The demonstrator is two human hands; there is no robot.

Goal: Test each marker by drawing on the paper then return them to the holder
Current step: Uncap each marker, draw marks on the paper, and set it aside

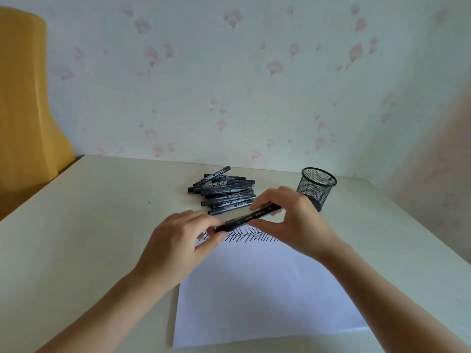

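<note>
Here, in the head view, we see a black marker (248,216) held in the air between both hands, lying nearly level with its right end tilted slightly up and away from us. Our left hand (178,240) pinches the marker's left end between the thumb and the curled fingers, while our right hand (288,220) grips the other end, fingertips curled over the top of the barrel and the thumb beneath it. The marker hovers just above the far edge of a white sheet of paper (254,289), which lies flat on the pale table (89,225) directly under our forearms. Along that far edge runs a band of black zigzag strokes (251,236), partly hidden by both hands. Just beyond the hands, toward the wall, a loose pile of black markers (224,191) rests on the table, stacked roughly parallel, the nearest one lying just behind the held marker. To the right of the pile stands a black mesh holder (317,186), upright, its lower part hidden behind our right hand; we cannot tell whether anything is inside it. A yellow chair back (28,98) shows at the left edge beside the table, and floral wallpaper (254,72) fills the background.
</note>
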